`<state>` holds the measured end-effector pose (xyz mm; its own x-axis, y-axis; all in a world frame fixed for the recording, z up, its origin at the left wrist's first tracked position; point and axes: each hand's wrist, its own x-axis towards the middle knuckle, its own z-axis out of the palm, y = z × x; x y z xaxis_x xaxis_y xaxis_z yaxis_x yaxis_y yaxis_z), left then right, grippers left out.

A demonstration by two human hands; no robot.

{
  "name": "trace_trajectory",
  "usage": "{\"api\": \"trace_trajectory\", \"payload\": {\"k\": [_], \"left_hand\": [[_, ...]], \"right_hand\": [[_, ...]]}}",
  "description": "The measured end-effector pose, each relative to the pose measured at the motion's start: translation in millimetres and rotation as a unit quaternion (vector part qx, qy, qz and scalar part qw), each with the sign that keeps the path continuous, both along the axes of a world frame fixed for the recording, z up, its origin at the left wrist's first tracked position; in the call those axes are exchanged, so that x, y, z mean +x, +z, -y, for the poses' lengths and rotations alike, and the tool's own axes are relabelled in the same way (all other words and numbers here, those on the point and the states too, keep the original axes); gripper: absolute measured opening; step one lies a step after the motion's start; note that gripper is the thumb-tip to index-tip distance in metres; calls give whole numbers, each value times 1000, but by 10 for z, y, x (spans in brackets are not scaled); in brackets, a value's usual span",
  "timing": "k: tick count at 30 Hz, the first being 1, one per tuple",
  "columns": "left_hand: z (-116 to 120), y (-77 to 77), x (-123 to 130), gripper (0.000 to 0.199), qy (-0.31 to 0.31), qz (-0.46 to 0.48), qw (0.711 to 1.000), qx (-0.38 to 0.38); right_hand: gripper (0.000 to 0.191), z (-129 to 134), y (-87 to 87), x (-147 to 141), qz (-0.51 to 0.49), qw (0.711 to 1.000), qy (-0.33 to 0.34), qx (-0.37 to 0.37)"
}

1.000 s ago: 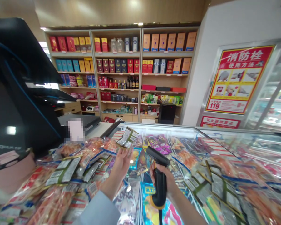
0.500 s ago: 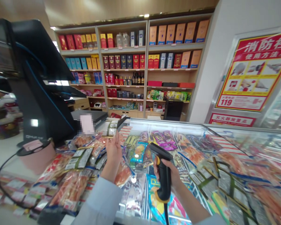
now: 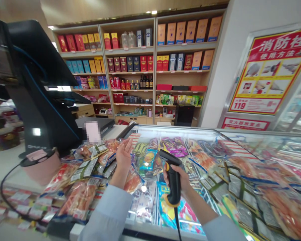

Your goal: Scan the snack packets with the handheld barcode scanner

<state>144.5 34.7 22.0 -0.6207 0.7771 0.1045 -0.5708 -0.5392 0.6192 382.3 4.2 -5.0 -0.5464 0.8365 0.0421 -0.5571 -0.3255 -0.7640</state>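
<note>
Above a glass-topped shop freezer (image 3: 140, 226), a barcode scanner (image 3: 172, 177) is gripped, its handle near upright, by a closed right hand (image 3: 178, 179), with its head pointed forward and left and its cord hanging down. A left hand (image 3: 123, 157) is held open and empty, fingers slightly spread, over snack packets (image 3: 80, 197).

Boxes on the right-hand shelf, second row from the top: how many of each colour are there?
Tan-orange boxes: 2
Red-and-yellow boxes: 2
Blue-and-white boxes: 2
Dark red box: 1
Total: 7
</note>
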Motion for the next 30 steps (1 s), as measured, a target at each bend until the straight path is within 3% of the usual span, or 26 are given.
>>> {"api": "trace_trajectory", "payload": {"k": [4,7,10,13,15,19,21,22,27,30], "left_hand": [[-14,-66,153,16,-54,-111,992,-6],[-64,-166,262,17,-88,-207,971,-77],[-137,-264,433,8,-89,-259,952,-135],[-169,-321,769,10,-110,-330,927,-142],[-145,-338,1088,11,-130,-436,880,-139],[-55,-350,1771,22,-136,-639,740,-160],[-38,-356,2037,28,-132,-681,696,-186],[-44,-361,2141,30,-128,-688,687,-198],[-192,-399,2457,37,-72,-682,695,-216],[-310,-380,2563,53,-57,-713,657,-238]], "right_hand": [[36,-22,47,26,-12,1000,-2,8],[34,-95,118,124,-15,999,-22,20],[31,-200,255,298,-11,997,-66,27],[31,-274,441,525,-17,991,-129,37],[30,-288,559,701,-18,985,-160,55],[26,-284,677,1081,10,980,-183,82],[26,-300,646,1240,25,978,-193,79],[27,-316,608,1300,30,977,-198,75],[32,-457,323,1407,32,974,-220,48],[33,-524,205,1406,29,975,-220,31]]}}
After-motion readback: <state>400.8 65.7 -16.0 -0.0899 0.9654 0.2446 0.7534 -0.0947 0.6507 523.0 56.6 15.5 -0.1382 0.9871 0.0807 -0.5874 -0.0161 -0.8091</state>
